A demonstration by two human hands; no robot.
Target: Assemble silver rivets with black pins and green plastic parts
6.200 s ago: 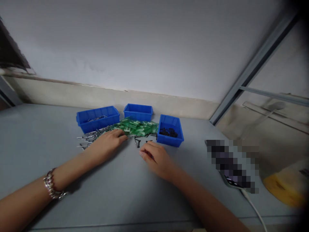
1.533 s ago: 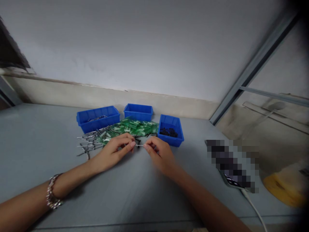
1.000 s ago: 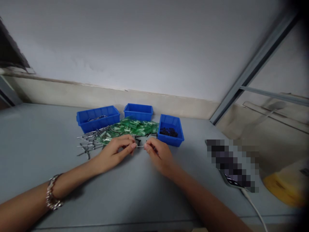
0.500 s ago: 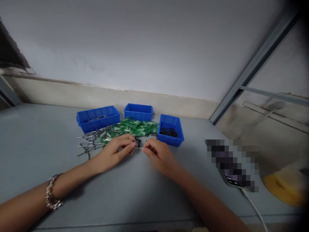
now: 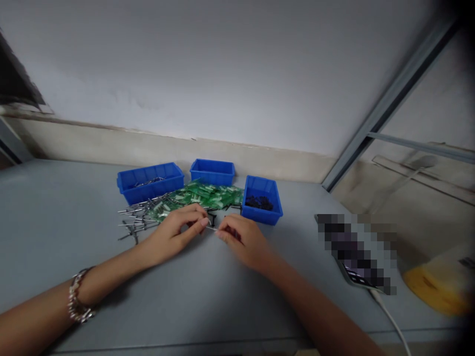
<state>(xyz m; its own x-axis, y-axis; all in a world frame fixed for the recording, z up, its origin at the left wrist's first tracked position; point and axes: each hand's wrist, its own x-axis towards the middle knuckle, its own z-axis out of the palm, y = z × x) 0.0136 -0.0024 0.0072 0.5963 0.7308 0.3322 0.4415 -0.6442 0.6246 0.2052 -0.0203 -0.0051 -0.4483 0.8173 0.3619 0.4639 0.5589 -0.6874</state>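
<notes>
Between my two hands runs a thin metal rod (image 5: pixel 212 228), low over the grey table. My left hand (image 5: pixel 182 228) pinches its left end between thumb and fingers. On the other end, the fingers of my right hand (image 5: pixel 240 237) are closed; the fingertips partly hide it. A small black part (image 5: pixel 213 218) shows just behind the rod; whether it touches my left fingers I cannot tell. Beyond my hands lies a heap of green plastic packets (image 5: pixel 208 194) with pale pieces. Metal rods with dark fittings (image 5: pixel 135 223) lie loose left of my left hand.
A blue bin (image 5: pixel 150 180) with metal pieces stands at left, a second blue bin (image 5: pixel 212 173) behind the heap. Right of it, another blue bin (image 5: pixel 261 212) holds black parts. A phone (image 5: pixel 358 277) with a white cable (image 5: pixel 389 316) lies far right, near a yellow object (image 5: pixel 434 291).
My right hand has shifted very slightly left and down, and the rod now slopes a little downward to the right. My left hand has stayed nearly still.
</notes>
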